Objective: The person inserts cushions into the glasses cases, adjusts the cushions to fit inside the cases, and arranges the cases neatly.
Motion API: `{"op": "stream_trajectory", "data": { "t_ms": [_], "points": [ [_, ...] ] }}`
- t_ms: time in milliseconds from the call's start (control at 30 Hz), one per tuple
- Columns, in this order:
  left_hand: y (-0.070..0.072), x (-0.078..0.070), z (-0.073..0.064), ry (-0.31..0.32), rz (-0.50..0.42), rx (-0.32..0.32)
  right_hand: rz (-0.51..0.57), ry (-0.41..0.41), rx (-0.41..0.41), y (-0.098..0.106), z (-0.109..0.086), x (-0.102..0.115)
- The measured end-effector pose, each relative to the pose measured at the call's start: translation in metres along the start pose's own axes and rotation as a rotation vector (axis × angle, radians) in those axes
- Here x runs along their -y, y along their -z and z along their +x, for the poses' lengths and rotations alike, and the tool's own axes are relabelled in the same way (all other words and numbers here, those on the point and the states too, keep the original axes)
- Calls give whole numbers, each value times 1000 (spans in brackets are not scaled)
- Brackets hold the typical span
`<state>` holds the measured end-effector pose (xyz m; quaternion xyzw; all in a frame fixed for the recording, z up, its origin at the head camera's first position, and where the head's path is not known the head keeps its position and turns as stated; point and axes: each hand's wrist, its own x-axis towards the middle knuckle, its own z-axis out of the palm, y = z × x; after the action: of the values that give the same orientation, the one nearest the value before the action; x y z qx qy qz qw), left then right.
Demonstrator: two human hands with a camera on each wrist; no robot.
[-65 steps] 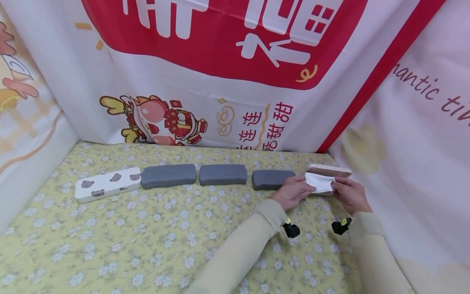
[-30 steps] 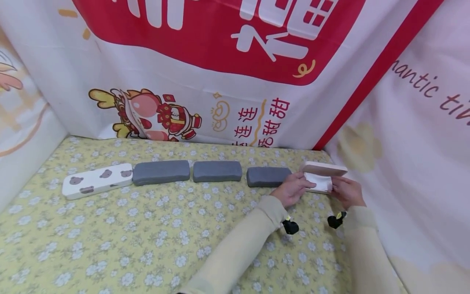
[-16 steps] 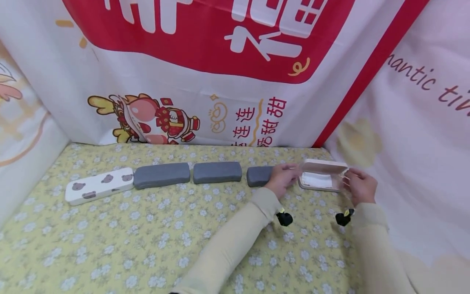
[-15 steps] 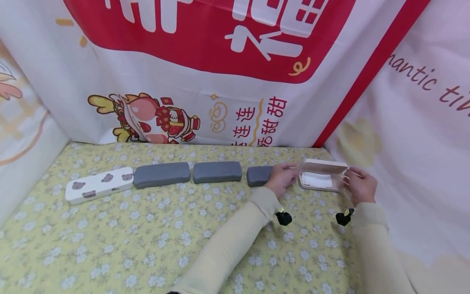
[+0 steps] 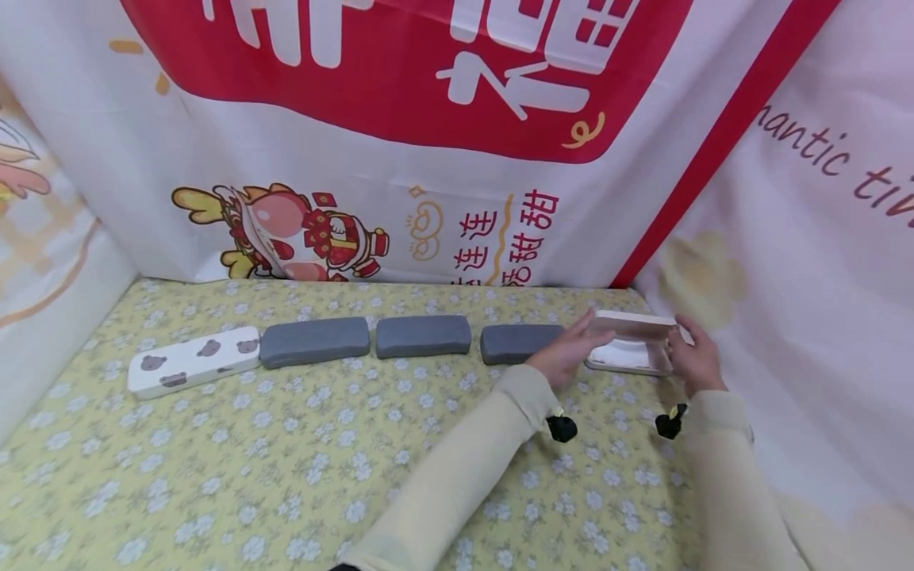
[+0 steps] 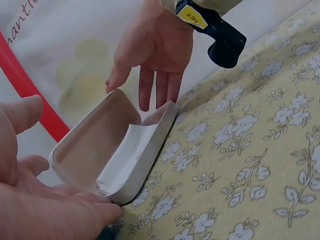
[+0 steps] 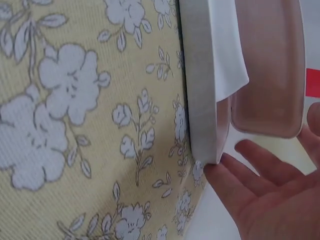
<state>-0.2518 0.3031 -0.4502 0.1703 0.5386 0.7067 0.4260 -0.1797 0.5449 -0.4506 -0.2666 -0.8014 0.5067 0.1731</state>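
At the far right of the head view a white glasses case [image 5: 631, 319] stands with its lid raised. A folded white cloth [image 6: 131, 152] lies in its base, against the brownish lining. My left hand [image 5: 567, 353] is at the case's left end, fingers extended beside the base and thumb up near the lid. At the other end is my right hand [image 5: 696, 355]. In the right wrist view its fingers [image 7: 235, 185] reach straight toward the base's end, touching its corner. In the left wrist view the right thumb is by the lid's corner.
Left of the open case stand three dark grey cases [image 5: 521, 342] in a row, then a white case with bear prints [image 5: 196, 361]. All rest on a yellow floral cloth [image 5: 286, 460]. Printed curtains [image 5: 400, 127] close off the back and sides.
Both hands held the white cloth over the case, lowered it into the base and let it go. They moved apart, and now stand at the case's two ends near the lid.
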Motion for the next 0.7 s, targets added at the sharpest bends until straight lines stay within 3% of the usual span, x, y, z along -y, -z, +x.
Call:
{"op": "stream_trajectory", "data": {
  "t_ms": [267, 400, 567, 700],
  "points": [
    [-3, 0, 0, 9, 5, -9, 89, -65, 135, 6, -2, -4],
    [-1, 0, 2, 20, 33, -8, 159, -102, 160, 8, -2, -5],
    [2, 2, 6, 13, 90, -29, 129, -105, 201, 9, 0, -8],
    [2, 3, 10, 2, 104, -43, 147, -100, 173, 12, 0, -11]
  ]
}}
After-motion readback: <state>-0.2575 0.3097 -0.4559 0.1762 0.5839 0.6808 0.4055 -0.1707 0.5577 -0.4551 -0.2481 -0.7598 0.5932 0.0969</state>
